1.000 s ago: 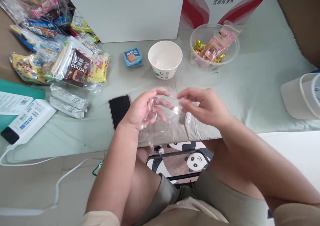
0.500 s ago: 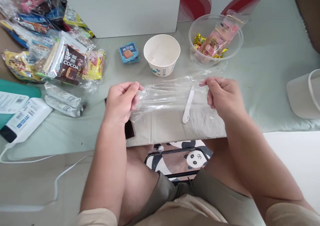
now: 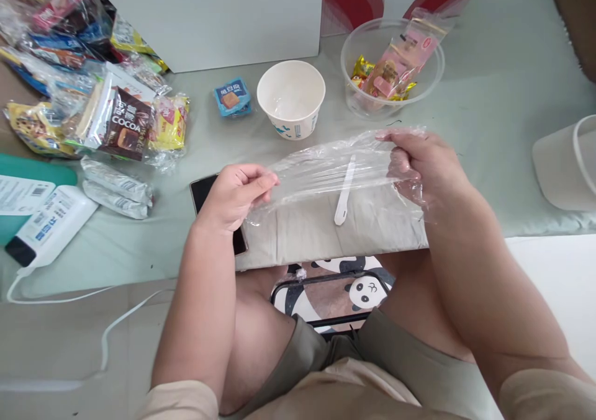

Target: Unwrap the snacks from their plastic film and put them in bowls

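Stretched between my hands is a sheet of clear, crinkled plastic film (image 3: 311,175); its exact kind cannot be made out. My left hand (image 3: 239,193) pinches its left end between thumb and fingers. At the other end, my right hand (image 3: 419,165) grips the film, and part of it lies over those fingers. A white plastic utensil or cutter (image 3: 344,196) lies on the cloth, seen through and below the film. Just beyond the film stands a white paper bowl (image 3: 291,100), upright. A dark phone (image 3: 203,190) is partly covered by my left hand.
Blue square snack packs (image 3: 233,99) sit left of the bowl. A clear plastic tub (image 3: 347,88) holds wrapped snacks at the right. Many snack packets (image 3: 128,122) pile up at the left, near a white bottle-like device (image 3: 51,224) with a cable. A white bin (image 3: 561,172) stands far right.
My right hand has shifted right and turned, with the film now over some of its fingers. My left hand has moved slightly right. The view has shifted a little.
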Motion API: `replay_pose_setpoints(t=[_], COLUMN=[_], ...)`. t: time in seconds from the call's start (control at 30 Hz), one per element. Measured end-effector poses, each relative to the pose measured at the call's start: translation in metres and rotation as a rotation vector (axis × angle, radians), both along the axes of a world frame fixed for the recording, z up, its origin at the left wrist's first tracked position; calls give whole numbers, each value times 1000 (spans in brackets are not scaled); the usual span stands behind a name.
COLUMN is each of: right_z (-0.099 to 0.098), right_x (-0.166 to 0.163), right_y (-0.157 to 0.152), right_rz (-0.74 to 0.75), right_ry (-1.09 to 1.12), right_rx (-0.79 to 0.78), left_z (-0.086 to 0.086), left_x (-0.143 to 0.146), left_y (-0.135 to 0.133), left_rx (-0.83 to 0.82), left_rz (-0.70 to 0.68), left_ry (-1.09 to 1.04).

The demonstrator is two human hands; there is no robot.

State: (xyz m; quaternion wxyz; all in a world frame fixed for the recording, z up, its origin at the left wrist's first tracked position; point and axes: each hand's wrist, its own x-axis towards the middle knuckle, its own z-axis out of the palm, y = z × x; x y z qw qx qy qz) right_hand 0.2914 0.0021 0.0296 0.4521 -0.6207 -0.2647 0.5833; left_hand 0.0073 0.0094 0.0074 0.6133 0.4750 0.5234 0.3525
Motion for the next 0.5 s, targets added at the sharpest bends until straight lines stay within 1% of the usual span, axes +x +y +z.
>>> replay_pose_setpoints(t=[0.1,0.17,0.3,0.37,0.5], right_z=[-3,-4,-3,-3,-3], right_x=[4,5,3,2,0], right_y=[-2,-3,-4,-4,-4], right_rz=[-5,-14,-37,-40,-60], right_ry=[-26,-28,-24,-21,-15], right_rx=[-8,-22,-59,-54,-36], left_z=[-5,-6,-3,-2,-3], left_x=[1,2,5,5,2], left_y=[2,3,2,1,0], left_rx=[46,56,-66,-112,-94], left_rz=[70,108,108,103,139], left_ry=[-28,-108,-292,-298,-251])
